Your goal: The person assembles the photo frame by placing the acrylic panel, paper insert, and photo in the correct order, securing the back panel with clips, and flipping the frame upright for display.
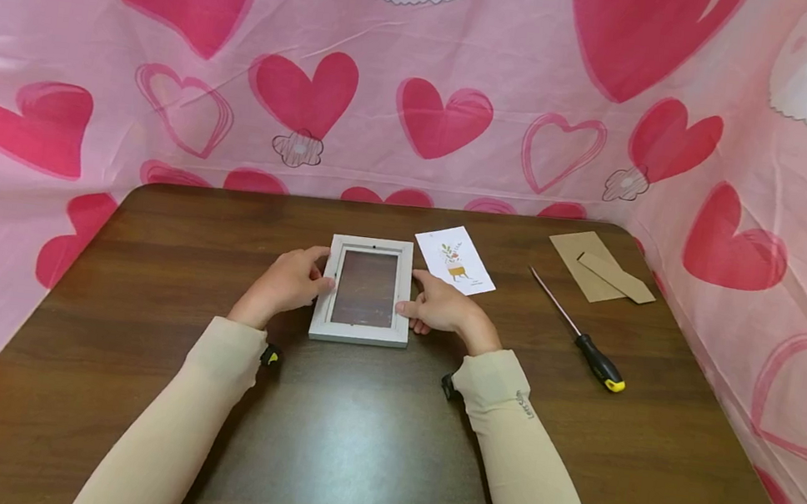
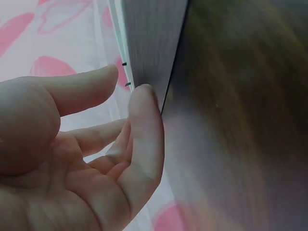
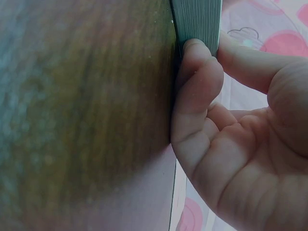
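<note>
A whitish picture frame [image 1: 359, 334] lies on the brown wooden table, its back side with small dark tabs facing up and a clear pane in its opening. My left hand [image 1: 288, 282] holds its left edge; in the left wrist view a fingertip [image 2: 144, 96] touches the side and the thumb [image 2: 89, 89] is by the upper face. On the opposite edge my right hand [image 1: 442, 303] grips the frame, thumb over the border and fingers curled against the side [image 3: 198, 24]. Just beyond the right hand lies a white card [image 1: 474, 261] printed with a potted plant.
To the right lies a screwdriver [image 1: 596, 361] with a black and yellow handle, its shaft pointing away. Behind it a brown backing board [image 1: 583, 253] has a narrower brown strip [image 1: 619, 279] lying across it. Pink heart-patterned cloth [image 1: 535, 167] hangs around the table [image 1: 349, 447].
</note>
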Demonstrator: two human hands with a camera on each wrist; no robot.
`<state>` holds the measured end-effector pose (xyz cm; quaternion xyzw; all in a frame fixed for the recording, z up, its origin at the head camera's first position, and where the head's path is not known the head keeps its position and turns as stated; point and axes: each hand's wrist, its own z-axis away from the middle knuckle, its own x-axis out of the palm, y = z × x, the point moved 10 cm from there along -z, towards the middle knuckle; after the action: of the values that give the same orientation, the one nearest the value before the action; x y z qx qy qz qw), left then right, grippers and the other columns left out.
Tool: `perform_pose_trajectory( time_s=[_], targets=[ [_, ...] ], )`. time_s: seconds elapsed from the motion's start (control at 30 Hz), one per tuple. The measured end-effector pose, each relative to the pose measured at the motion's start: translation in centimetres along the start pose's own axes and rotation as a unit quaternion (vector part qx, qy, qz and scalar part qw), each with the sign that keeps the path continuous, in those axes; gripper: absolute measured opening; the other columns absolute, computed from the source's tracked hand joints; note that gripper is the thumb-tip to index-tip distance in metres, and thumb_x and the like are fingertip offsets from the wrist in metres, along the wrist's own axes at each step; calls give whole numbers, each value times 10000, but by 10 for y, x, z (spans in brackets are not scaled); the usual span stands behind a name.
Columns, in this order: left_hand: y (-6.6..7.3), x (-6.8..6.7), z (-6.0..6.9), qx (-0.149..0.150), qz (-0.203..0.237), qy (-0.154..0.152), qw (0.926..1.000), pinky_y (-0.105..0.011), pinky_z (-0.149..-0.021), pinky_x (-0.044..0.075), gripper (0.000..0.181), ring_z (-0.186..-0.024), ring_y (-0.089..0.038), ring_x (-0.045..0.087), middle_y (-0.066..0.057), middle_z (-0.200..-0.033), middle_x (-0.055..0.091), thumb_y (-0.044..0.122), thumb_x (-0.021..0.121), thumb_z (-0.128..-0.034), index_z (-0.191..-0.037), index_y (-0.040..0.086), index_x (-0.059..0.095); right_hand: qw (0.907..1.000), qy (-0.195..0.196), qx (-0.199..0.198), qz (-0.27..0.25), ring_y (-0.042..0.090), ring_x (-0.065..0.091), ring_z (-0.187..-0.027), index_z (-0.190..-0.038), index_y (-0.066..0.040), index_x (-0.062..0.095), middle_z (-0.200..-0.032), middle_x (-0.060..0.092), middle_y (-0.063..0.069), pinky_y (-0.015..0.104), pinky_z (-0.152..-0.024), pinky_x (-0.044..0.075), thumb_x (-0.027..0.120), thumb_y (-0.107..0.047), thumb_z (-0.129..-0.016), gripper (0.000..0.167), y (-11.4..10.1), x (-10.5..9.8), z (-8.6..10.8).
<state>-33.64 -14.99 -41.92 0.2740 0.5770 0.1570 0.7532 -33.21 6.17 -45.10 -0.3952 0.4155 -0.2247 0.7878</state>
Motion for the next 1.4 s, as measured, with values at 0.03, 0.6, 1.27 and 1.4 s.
perform_pose_trajectory(
  time_s=[0.03,0.6,1.27,1.4],
  targets=[
    [-1,0,-1,-52,116,-31,9999,-461,-864,612,626,-943,-312,718,-245,-1200,641,187,654,-1061,-1604,0,403,10000,1,-5,5,152,616,-621,-1664,33,163,-750,645,88,266,-632,565,691,-177,-1049,838,0,0,0],
    [-18,4,-11,-525,1636,-134,9850,-500,-1103,528,664,-1207,-355,589,-218,-1479,526,116,667,-993,-1608,50,426,10000,0,13,-20,151,616,-623,-1665,37,155,-756,645,91,262,-634,563,690,-184,-1050,845,2,0,-1],
    [-28,12,-10,-617,2260,-495,9709,-478,-1171,464,665,-1254,-315,581,-225,-1537,470,71,640,-1036,-1640,38,363,10000,5,-63,-30,154,612,-619,-1658,52,160,-746,642,98,255,-623,555,693,-165,-1047,839,-3,0,2],
    [-30,12,-9,-573,2192,-481,9728,-485,-1168,466,665,-1253,-323,579,-232,-1526,477,82,639,-1043,-1643,35,357,9999,0,-103,-2,150,611,-610,-1654,64,159,-741,640,96,259,-617,559,692,-166,-1047,840,-3,2,1]
  ],
)
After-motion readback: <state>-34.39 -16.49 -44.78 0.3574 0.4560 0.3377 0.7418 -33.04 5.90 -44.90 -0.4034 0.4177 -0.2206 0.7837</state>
